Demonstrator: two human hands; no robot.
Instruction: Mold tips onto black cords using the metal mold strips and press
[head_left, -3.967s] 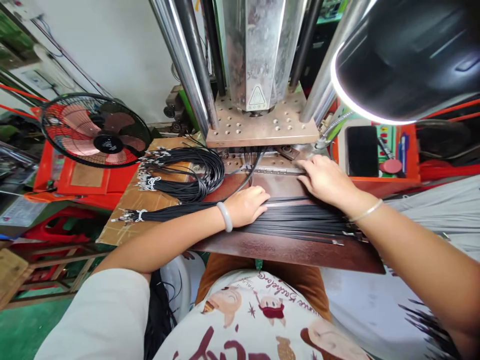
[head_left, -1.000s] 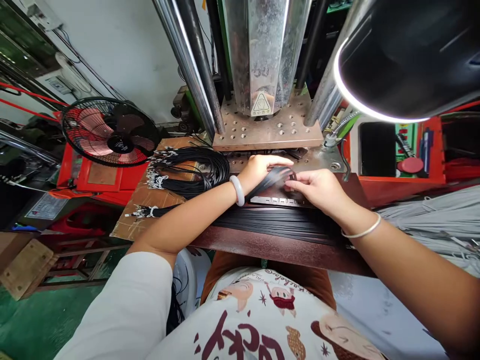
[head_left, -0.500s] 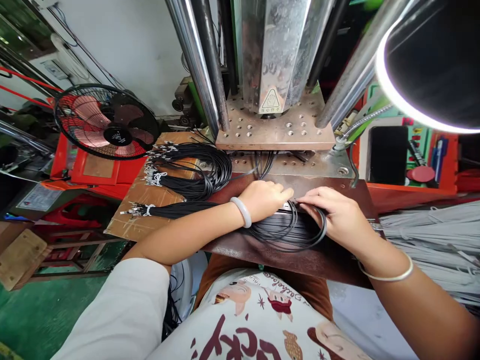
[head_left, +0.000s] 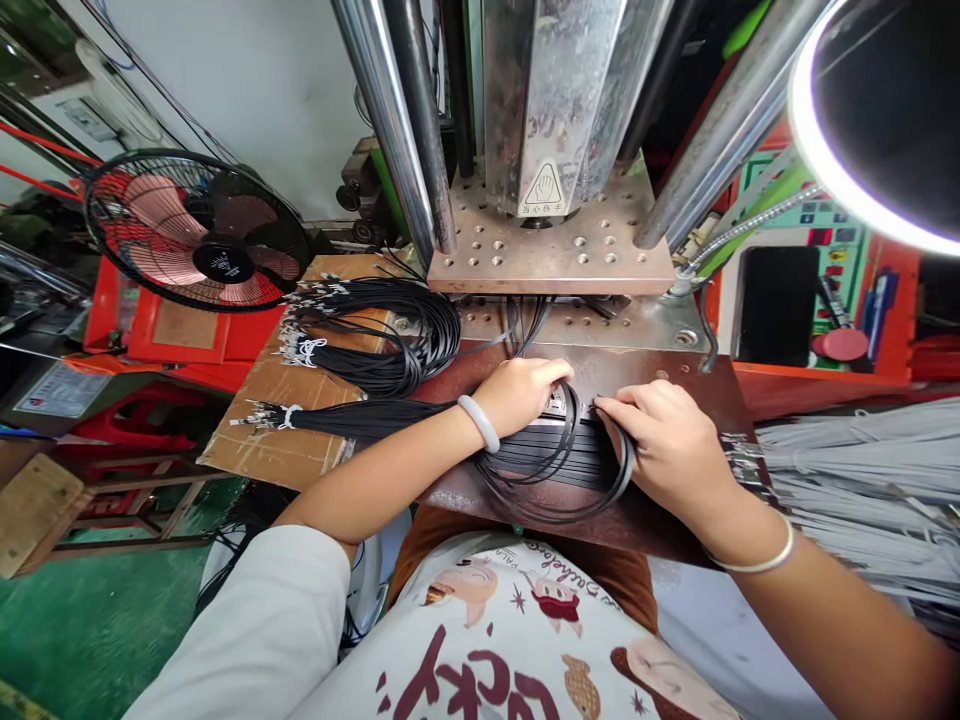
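Observation:
Black cables [head_left: 559, 505] form a loop between my hands, above the brown work surface [head_left: 675, 530]. My left hand [head_left: 521, 395], with a pale bangle at its wrist, is closed on one side of the loop. The other side runs into my right hand [head_left: 660, 440], whose thumb and finger pinch together near the metal cable ends. Under the loop a row of straight black cables [head_left: 525, 450] lies side by side, with small metal tips by a light metal piece [head_left: 556, 402] between my hands. My fingers partly hide these tips.
A press plate [head_left: 551, 265] on steel columns stands ahead, with a hand-warning label. Tied black cable bundles [head_left: 405, 340] lie on cardboard [head_left: 225, 450] at left. A fan [head_left: 202, 235] is further left. At right are grey cables [head_left: 862, 480], a phone [head_left: 778, 305] and a ring light [head_left: 806, 150].
My left hand has drawn slightly left and now grips its side of the cable loop. My right hand has shifted a little, and the loop hangs lower toward me.

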